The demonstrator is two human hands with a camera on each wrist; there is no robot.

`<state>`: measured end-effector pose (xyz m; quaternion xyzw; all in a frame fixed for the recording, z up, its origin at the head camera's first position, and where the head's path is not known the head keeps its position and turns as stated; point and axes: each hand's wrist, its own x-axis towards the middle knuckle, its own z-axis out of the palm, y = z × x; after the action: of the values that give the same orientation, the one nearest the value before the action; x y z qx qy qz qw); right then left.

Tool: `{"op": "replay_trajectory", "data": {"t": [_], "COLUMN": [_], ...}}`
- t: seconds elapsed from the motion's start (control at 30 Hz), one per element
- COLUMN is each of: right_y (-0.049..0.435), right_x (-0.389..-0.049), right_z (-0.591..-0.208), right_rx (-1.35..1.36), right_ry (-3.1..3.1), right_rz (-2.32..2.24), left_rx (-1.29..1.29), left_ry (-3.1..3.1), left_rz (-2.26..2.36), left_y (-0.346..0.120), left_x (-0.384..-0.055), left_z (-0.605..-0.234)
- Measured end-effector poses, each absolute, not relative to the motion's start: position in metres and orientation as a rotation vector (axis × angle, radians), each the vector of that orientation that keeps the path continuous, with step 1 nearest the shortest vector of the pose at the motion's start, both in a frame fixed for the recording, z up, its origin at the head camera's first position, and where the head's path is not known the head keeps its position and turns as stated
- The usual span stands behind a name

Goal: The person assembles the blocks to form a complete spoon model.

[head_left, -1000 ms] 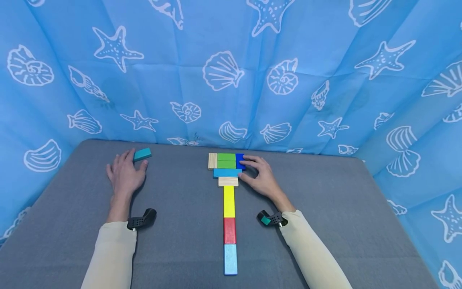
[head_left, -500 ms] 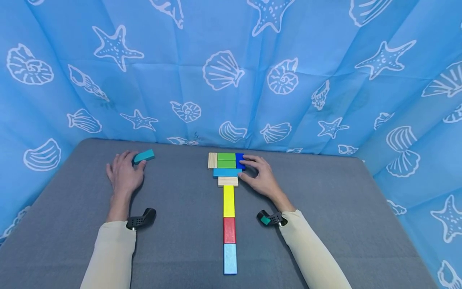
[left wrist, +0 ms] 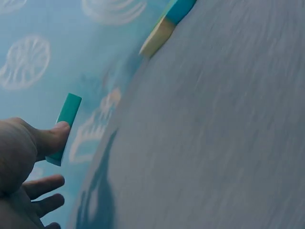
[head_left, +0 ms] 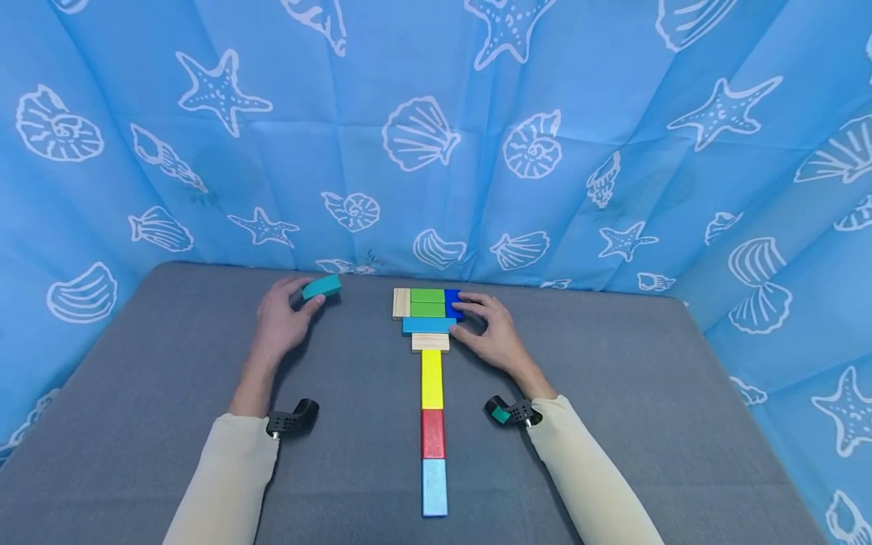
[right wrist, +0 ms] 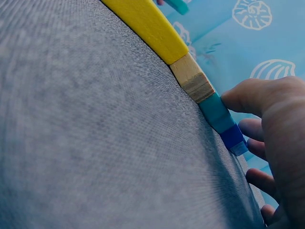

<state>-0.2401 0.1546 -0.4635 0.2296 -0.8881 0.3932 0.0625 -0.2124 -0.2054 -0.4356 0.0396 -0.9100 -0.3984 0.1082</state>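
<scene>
My left hand pinches a teal wooden block between thumb and fingers near the far left of the table; in the left wrist view the block appears lifted off the cloth. My right hand rests at the right of a block layout, thumb at the end of a blue block, fingertips touching a dark blue block. Two green blocks lie between the dark blue one and a plain wood block. Below the blue block lies another plain wood block.
A column of yellow, red and light blue blocks runs from the layout toward the near edge. Grey cloth covers the table. Behind it hangs a blue curtain with shell and starfish prints.
The teal block, held in my left hand, has come up off the table and moved right toward the layout. My right hand and the laid blocks stay where they were.
</scene>
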Motion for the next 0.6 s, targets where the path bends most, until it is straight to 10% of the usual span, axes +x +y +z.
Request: {"op": "replay_trajectory", "data": {"t": [0.6], "right_y": [0.156], "right_x": [-0.241], "right_z": [-0.464], "right_rx": [0.716], "right_ry": [-2.681], "right_rz": [1.199], "left_rx": [-0.203], "left_ry": [-2.838], "left_rz": [-1.027], "left_y": [-0.090], "left_x": [-0.258], "left_z": [-0.418]}}
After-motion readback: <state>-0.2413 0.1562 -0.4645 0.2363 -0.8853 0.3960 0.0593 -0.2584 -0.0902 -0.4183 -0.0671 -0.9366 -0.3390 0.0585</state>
